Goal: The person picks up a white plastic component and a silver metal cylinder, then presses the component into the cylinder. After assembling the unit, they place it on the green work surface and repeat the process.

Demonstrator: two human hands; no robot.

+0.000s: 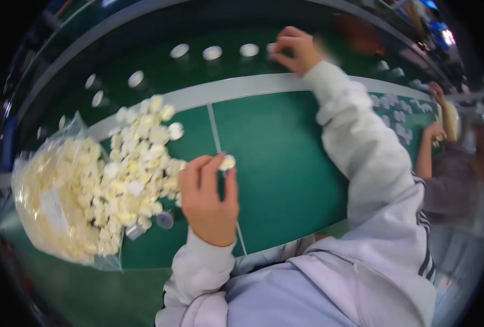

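Between the thumb and index finger of my left hand [209, 199] is a small round cap [227, 162], pale with a yellowish middle, held just above the green table. Beside that hand a big heap of cream and white round caps [144, 147] spills from a clear plastic bag [48, 218]. My right hand [297, 50] reaches across the pale rail to the dark green belt. Its thumb and fingers are curled onto a white round piece [271, 48], partly hidden by the fingertips. Left of it, similar white round pieces [249, 50] stand spaced out along the belt.
A pale rail [198, 94] divides the belt from the green tabletop [285, 141]. Near the heap lie a grey disc [165, 219] and a small silvery block [135, 231]. At the right, another person's hand [434, 131] works beside many whitish pieces [400, 115].
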